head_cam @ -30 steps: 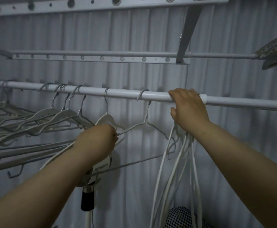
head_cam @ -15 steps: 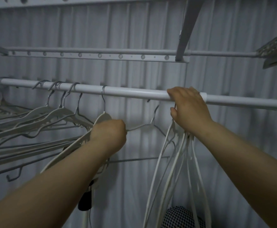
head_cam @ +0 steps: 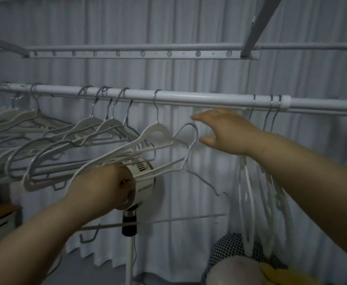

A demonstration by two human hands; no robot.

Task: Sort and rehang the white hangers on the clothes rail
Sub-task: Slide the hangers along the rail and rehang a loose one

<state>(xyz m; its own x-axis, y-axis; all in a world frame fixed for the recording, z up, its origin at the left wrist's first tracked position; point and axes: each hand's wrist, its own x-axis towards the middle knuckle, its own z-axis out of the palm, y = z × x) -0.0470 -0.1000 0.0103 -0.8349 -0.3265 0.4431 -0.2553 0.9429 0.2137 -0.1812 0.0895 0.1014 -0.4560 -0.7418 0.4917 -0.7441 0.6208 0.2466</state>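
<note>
Off the rail point(head_cam: 189, 99) now, right hand point(head_cam: 225, 131) spreads open; left hand point(head_cam: 104, 182) grips a thin, unhooked white hanger point(head_cam: 197, 133).

Curtain point(head_cam: 189, 21), vented device point(head_cam: 142, 182), checkered cloth point(head_cam: 226, 247)

The white rail point(head_cam: 189, 98) runs level. Many white hangers point(head_cam: 98, 128) hook along its left half, tilted; three other hangers point(head_cam: 269, 112) hang down at right. One thin hanger point(head_cam: 197, 134) sits unhooked just below.

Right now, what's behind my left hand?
A white vented cylinder on a black-jointed stand sits behind the left hand, which grips a thin hanger. The hand covers the cylinder's left part, so what it is is unclear.
</note>
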